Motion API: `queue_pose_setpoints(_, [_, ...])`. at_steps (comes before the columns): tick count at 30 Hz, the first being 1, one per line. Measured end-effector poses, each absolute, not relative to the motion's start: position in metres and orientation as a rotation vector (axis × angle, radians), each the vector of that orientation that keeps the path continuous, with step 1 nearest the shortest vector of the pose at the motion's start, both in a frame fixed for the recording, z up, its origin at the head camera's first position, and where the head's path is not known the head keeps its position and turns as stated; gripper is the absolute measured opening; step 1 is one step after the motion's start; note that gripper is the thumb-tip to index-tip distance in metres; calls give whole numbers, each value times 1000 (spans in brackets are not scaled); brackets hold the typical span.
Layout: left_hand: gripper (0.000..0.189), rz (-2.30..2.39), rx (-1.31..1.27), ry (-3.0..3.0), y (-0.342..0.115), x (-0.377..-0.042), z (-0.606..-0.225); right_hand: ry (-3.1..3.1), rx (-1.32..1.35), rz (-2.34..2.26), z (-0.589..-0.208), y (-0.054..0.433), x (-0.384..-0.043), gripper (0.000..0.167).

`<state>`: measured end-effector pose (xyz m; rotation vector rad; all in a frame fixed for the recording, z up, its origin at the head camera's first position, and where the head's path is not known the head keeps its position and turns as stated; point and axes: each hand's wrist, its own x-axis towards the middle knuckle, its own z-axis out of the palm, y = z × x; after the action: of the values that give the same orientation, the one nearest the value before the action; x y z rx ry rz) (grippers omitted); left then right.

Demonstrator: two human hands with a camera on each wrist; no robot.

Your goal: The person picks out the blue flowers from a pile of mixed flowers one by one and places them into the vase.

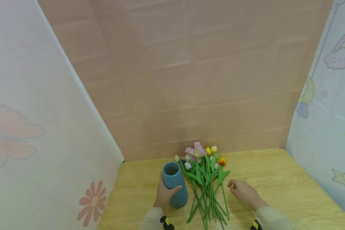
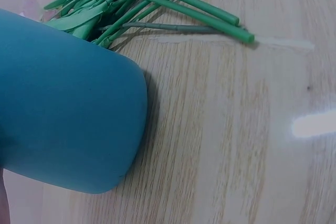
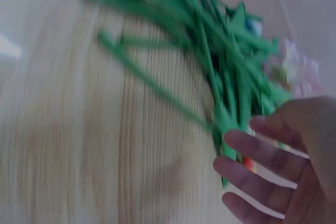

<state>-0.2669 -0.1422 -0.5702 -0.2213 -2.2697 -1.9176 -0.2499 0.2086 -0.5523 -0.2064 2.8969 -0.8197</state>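
A blue vase (image 1: 178, 191) stands on the wooden table with its round mouth facing up. My left hand (image 1: 164, 194) grips it from the left side, thumb across the front. In the left wrist view the vase (image 2: 68, 103) fills the left side, its base close to the tabletop. Right of it lies a heap of artificial flowers (image 1: 208, 182), green stems toward me and blossoms away. My right hand (image 1: 244, 192) hovers just right of the stems, fingers loosely bent and holding nothing. In the right wrist view its fingers (image 3: 257, 182) are spread beside the leaves.
The wooden table (image 1: 276, 179) runs back to a brown backdrop (image 1: 189, 80). White printed sheets stand at the left (image 1: 60, 127) and right (image 1: 333, 127). Blossoms include a pink flower (image 1: 197, 149), an orange tulip (image 1: 222, 161) and several white ones.
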Motion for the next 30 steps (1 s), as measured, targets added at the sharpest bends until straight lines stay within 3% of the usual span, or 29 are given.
queue_pose_setpoints(8, [92,-1897,-237,-2278,-140,-266,-572,2921,-84,-1032,-576,141,-261,15])
queue_pose_setpoints(16, [89,-1916,-236,-2280,-140,-266,-568,2929,89,-1072,-592,125,-273,22])
queue_pose_setpoints(30, [91,-1890,-204,-2296,-140,-264,-568,3023,-121,-1354,-527,167,-253,11])
